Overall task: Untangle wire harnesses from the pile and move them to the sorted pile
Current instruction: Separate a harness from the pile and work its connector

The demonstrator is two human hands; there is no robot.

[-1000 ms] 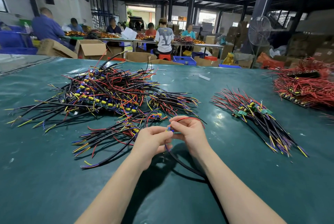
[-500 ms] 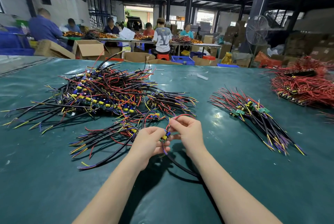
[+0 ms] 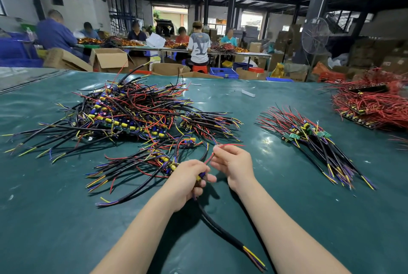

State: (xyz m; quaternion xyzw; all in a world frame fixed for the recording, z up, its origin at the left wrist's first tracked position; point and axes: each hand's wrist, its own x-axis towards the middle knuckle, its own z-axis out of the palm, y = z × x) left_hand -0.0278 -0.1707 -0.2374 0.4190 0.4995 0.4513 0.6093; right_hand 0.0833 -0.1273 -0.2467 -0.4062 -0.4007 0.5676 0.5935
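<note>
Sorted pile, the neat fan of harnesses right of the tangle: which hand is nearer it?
Right. The right hand pinches a red wire to the left of the sorted pile, apart from it; the left hand grips the harness farther left, beyond the right hand.

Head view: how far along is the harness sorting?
Done: a modest sorted pile lies at right. In hand: the left hand grips one harness while the right hand pinches its red wire. Remaining: the big tangled pile and a smaller clump beside the hands.
</note>
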